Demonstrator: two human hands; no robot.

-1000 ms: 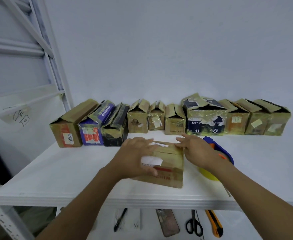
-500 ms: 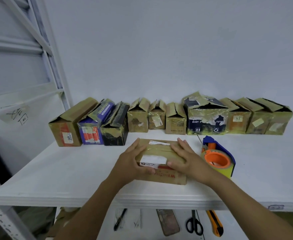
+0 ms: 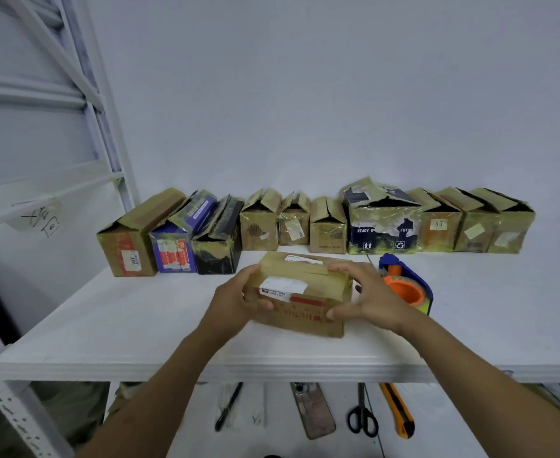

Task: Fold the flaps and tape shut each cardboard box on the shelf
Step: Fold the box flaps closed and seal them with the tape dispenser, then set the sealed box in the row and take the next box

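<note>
A small cardboard box [image 3: 300, 292] with white labels and red print sits near the front of the white shelf [image 3: 113, 325], its top flaps folded flat. My left hand [image 3: 239, 299] grips its left end, thumb on the front face. My right hand [image 3: 366, 297] grips its right end, fingers over the top edge and thumb on the front. A blue and orange tape dispenser [image 3: 407, 282] stands just right of the box, partly behind my right hand. Along the wall runs a row of several cardboard boxes [image 3: 318, 223] with raised flaps.
On the lower level lie a pen [image 3: 228, 406], a phone [image 3: 312, 409], black scissors [image 3: 363, 414] and an orange utility knife [image 3: 399, 413]. White shelf uprights [image 3: 106, 127] rise at the left. A white wall stands behind the boxes.
Both hands slid from the top of the box to its two ends and now grip it. The box has turned slightly and the tape dispenser is more exposed.
</note>
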